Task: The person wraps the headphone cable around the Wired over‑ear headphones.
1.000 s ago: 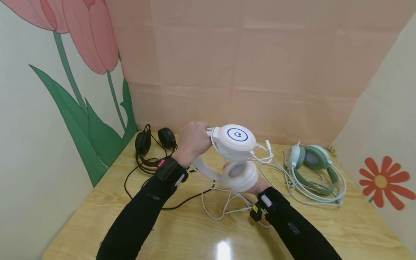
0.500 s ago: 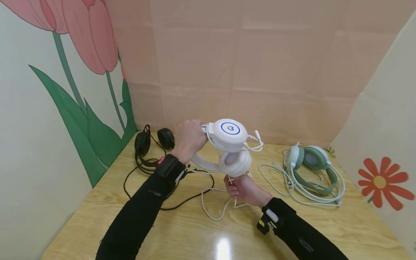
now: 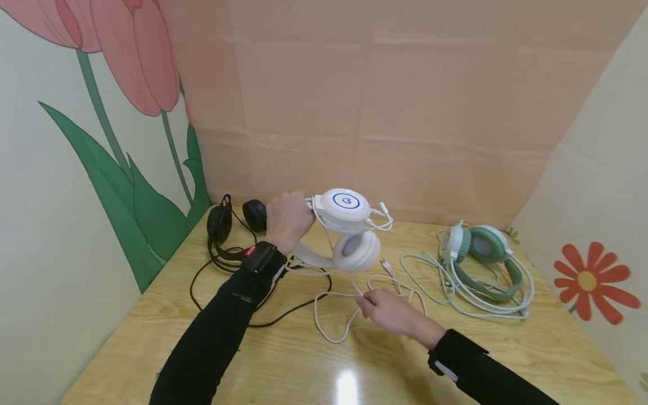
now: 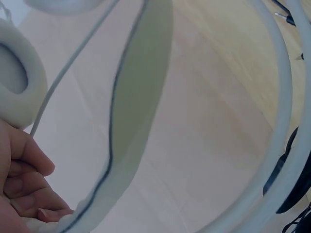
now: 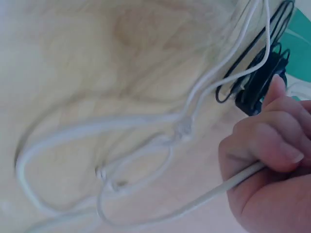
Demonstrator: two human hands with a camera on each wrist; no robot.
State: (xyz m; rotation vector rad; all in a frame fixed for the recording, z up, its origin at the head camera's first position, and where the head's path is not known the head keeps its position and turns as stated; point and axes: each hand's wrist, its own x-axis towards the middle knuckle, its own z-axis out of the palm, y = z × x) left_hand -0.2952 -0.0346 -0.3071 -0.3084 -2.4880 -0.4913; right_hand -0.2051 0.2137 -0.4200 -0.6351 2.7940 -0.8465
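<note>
My left hand (image 3: pixel 289 220) grips the headband of a white headset (image 3: pixel 348 211) and holds it above the table. One ear cup with a blue ring logo faces up, and the other cup hangs below it. A thin white microphone boom sticks out to the right. In the left wrist view the fingers curl at the padded headband (image 4: pixel 138 111). Below the lower cup, my right hand (image 3: pixel 392 315) holds the headset's white cable (image 5: pixel 204 198), which runs out from between thumb and fingers. More of that cable lies looped on the table, its plug end behind the right hand.
A black headset (image 3: pixel 220 225) with a tangled black cord lies at the back left. At the right is a green and white headset (image 3: pixel 488 246) with its pale cable coiled round it. The wooden table (image 3: pixel 283 371) ends at a pinkish back wall and painted side walls.
The right hand has come out from beneath the ear cups and moved down and right along the cable. The left hand has shifted the headset slightly left. The plug end now shows on the table.
</note>
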